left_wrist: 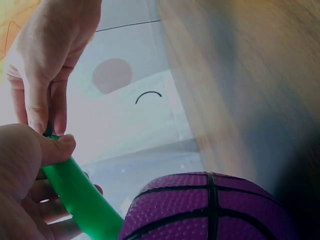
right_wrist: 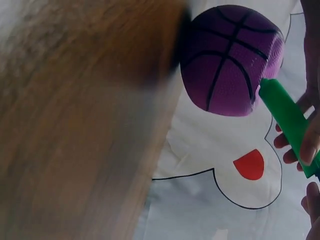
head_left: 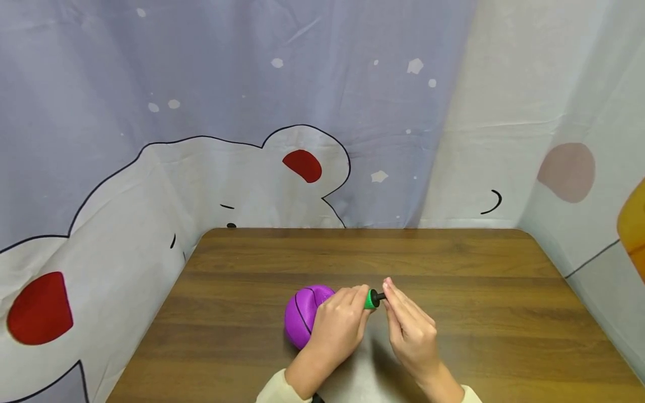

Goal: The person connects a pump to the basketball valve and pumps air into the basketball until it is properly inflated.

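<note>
A purple ball (head_left: 300,318) with black lines, like a small basketball, sits on the table left of both hands; its top looks dented in the head view. My left hand (head_left: 339,322) grips the green barrel of a hand pump (right_wrist: 286,112), thumb along one side and fingers round the other. One end of the pump meets the ball's side in the right wrist view. From the other end sticks a short black rod (head_left: 380,296), pinched between the thumb and fingers of my right hand (head_left: 414,331). The rod's handle is hidden by those fingers.
The brown wooden table (head_left: 453,268) has rounded far corners. Behind it and along both sides hangs a cloth (head_left: 378,112) printed with white bear shapes, stars and dots. Cream sleeves (head_left: 283,389) cover the forearms.
</note>
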A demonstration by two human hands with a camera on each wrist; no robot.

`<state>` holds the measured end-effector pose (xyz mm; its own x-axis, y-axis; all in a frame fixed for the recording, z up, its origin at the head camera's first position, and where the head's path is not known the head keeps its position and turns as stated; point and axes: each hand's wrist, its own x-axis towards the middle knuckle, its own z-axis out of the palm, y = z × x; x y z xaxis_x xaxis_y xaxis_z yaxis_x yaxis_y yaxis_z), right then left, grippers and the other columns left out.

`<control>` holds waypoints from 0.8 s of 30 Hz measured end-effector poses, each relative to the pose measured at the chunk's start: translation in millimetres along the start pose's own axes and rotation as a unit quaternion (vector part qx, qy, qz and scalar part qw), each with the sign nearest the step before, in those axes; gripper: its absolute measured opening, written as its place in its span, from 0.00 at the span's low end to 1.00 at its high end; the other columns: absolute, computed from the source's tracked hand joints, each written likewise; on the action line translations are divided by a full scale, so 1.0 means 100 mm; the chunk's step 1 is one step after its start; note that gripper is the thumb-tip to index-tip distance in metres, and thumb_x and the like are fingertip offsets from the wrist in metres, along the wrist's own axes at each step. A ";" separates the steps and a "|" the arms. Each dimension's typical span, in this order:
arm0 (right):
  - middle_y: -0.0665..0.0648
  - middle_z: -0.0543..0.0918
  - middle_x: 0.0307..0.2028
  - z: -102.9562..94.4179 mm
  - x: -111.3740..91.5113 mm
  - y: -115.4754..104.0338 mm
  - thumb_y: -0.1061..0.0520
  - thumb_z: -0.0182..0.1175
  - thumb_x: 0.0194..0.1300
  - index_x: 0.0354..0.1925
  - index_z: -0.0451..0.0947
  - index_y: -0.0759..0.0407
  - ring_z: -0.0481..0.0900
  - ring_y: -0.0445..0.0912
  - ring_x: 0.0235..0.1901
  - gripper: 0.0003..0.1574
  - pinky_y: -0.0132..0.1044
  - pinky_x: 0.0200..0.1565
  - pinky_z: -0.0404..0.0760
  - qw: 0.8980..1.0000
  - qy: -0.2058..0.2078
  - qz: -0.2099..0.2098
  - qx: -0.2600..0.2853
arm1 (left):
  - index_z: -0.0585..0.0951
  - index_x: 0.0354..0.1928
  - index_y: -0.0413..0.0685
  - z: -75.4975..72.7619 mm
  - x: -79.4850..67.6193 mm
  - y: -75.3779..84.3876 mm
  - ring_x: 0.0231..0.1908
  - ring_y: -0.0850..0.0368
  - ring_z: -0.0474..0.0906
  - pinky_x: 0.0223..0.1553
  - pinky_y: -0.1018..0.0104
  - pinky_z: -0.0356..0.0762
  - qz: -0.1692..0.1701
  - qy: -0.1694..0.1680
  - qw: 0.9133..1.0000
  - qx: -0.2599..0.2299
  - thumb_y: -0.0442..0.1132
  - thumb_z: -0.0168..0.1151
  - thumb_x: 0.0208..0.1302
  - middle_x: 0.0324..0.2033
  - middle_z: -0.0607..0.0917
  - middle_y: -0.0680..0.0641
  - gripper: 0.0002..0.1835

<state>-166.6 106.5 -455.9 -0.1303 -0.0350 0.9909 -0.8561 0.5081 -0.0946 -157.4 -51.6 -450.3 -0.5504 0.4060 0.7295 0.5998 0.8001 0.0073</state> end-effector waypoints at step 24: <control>0.73 0.87 0.40 -0.16 0.25 0.06 0.64 0.61 0.70 0.41 0.85 0.78 0.89 0.58 0.43 0.14 0.33 0.53 0.83 0.997 0.064 0.030 -0.036 | 0.82 0.51 0.43 -0.05 -0.01 -0.11 0.43 0.56 0.85 0.43 0.64 0.86 -0.012 -0.010 1.000 -0.006 0.39 0.77 0.54 0.44 0.89 0.47 0.22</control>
<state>-167.0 122.4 -429.9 -0.1114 0.1061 0.9881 -0.8094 0.5671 -0.1522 -159.8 -63.0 -447.6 -0.5757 0.3957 0.7155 0.5932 0.8044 0.0323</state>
